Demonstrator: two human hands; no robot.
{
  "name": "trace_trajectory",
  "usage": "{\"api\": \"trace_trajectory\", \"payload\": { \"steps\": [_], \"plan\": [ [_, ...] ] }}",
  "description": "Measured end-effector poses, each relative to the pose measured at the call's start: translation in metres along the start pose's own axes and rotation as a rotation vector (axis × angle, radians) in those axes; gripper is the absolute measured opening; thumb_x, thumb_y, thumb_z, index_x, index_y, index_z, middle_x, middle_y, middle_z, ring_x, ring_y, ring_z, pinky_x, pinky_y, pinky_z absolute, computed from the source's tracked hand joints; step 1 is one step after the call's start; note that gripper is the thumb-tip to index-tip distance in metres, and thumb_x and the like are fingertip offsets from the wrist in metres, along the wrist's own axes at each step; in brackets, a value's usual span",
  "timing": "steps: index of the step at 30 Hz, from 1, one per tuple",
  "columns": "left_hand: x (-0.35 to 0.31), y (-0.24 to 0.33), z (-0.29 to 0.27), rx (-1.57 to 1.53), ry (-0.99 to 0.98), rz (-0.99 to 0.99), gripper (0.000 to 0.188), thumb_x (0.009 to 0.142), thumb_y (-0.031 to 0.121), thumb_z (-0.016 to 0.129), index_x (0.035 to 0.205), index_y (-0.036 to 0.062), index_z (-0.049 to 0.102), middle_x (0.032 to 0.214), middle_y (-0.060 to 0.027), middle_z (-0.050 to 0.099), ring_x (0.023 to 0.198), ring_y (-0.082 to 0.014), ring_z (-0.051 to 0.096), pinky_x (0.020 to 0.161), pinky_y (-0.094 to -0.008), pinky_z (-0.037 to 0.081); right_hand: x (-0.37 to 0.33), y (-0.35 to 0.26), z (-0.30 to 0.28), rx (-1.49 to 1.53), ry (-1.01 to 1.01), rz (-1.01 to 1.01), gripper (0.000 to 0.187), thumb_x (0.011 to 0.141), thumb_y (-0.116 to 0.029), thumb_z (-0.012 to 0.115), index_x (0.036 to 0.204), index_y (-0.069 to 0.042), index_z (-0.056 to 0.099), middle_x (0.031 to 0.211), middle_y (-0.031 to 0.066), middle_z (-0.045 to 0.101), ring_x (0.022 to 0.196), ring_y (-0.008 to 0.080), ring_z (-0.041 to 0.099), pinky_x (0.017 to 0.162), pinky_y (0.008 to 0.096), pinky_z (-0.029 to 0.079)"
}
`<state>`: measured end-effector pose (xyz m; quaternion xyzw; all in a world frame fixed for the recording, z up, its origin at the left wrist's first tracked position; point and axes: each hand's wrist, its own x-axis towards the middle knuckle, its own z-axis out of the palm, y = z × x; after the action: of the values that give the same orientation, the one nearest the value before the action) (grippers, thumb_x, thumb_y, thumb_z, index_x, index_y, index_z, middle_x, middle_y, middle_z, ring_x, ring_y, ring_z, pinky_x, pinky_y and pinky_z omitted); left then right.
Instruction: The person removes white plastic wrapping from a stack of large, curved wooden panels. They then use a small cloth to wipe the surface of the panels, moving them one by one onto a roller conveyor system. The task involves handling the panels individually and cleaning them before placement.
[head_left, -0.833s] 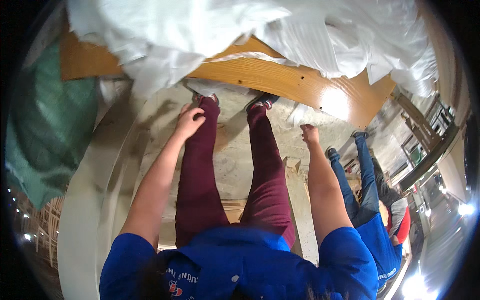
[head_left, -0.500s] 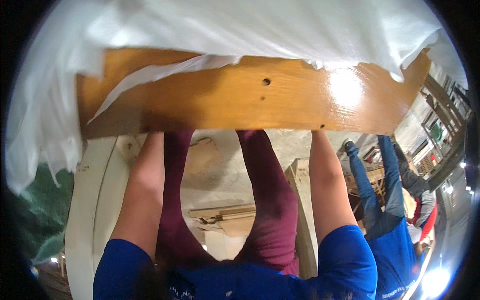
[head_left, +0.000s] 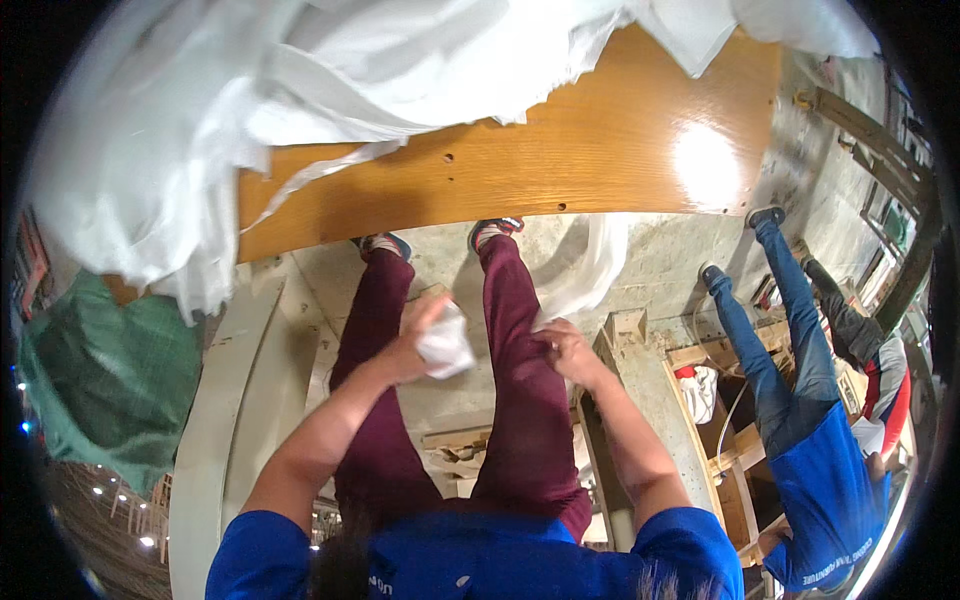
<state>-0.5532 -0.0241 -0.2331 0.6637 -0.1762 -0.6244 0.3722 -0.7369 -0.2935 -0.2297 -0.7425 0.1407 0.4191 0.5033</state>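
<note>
My left hand (head_left: 405, 352) is closed around a crumpled piece of thin white fabric (head_left: 447, 343), over my left leg. Pinched in the fingers of my right hand (head_left: 572, 355) is the end of a long white fabric strip (head_left: 598, 265), which curves up toward the near edge of a varnished wooden board (head_left: 520, 170). Both hands are apart from the board. More of the white sheet (head_left: 390, 70), ragged along its edge, covers the far part of the board and hangs over its left end. A few small dark holes show in the wood.
Green cloth (head_left: 110, 375) hangs at the left beside a pale post (head_left: 235, 370). A wooden frame (head_left: 735, 480) and a post (head_left: 650, 400) stand at my right. A co-worker in a blue shirt (head_left: 825, 490) and another person are farther right. Wood scraps (head_left: 460, 450) lie behind my feet.
Both hands have come back from under the board's near edge and now show with white fabric in them. The board appears farther off, and more of its right part is bare.
</note>
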Motion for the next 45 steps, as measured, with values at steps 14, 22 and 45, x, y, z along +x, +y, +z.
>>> {"api": "trace_trajectory", "payload": {
  "steps": [14,22,45],
  "plan": [
    [-0.166,0.140,-0.127,0.075,0.826,0.116,0.026,0.078,0.015,0.061,0.100,0.0016,0.059,0.092,-0.0155,0.062,0.088,-0.0311,0.059,0.079,-0.0383,0.046,0.040,-0.329,-0.033,0.762,-0.200,0.184,0.039,0.077,-0.009,0.059,0.114,-0.001,0.051,0.098,0.0069,0.061,0.091,0.0162,0.056,0.083,0.0308,0.044],
    [-0.345,0.101,-0.232,0.169,1.386,-0.061,0.040,0.070,0.001,0.061,0.110,0.0030,0.057,0.107,-0.0155,0.058,0.108,-0.0280,0.050,0.094,-0.0385,0.036,0.092,-0.512,0.025,1.173,-0.565,-0.101,0.036,0.085,-0.007,0.048,0.121,-0.002,0.046,0.114,0.0078,0.054,0.102,0.0157,0.053,0.087,0.0281,0.041],
    [-0.460,-0.014,-0.361,0.555,1.182,-0.675,0.029,0.082,0.007,0.040,0.103,-0.0043,0.057,0.108,-0.0179,0.058,0.100,-0.0310,0.055,0.089,-0.0371,0.039,0.065,-0.203,-0.114,0.775,0.688,0.605,0.032,0.082,-0.025,0.051,0.110,-0.010,0.049,0.106,0.0074,0.053,0.092,0.0250,0.054,0.071,0.0399,0.045]
  ]
}}
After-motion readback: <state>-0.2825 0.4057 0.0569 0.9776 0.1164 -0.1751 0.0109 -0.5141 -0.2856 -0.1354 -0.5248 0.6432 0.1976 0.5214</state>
